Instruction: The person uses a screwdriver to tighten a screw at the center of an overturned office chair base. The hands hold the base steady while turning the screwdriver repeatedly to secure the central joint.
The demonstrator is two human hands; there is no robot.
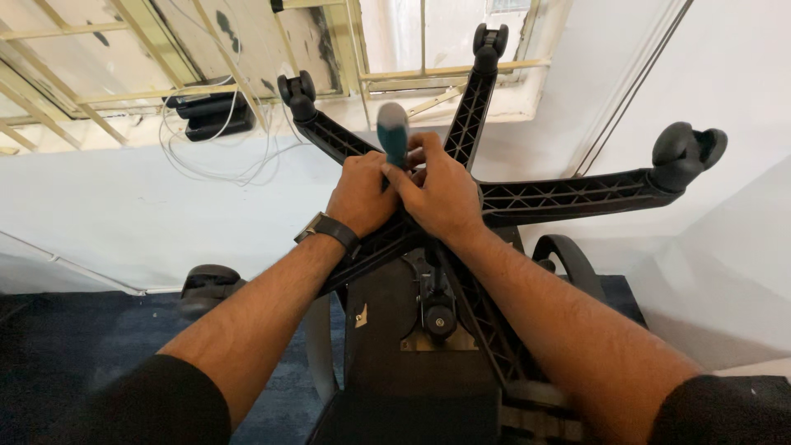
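1. Nearest to us, two bare forearms in dark sleeves reach forward over an upturned office chair; the seat underside (387, 330) lies below them, above a blue carpet (74, 346).
2. Our left hand (362, 194), with a dark watch (329, 231) at the wrist, rests on the hub of the chair base (568, 198); its grip is closed, but we cannot tell on what.
3. Our right hand (441, 194) lies just beside the left, touching it, its grip closed around a teal-handled tool (394, 132) that stands upright above the hub.
4. The black five-armed base spreads outward from the hands, each arm ending in a caster (685, 150).
5. Farthest off, we see a white wall, loose white cables (210, 169) and a barred window (428, 41).
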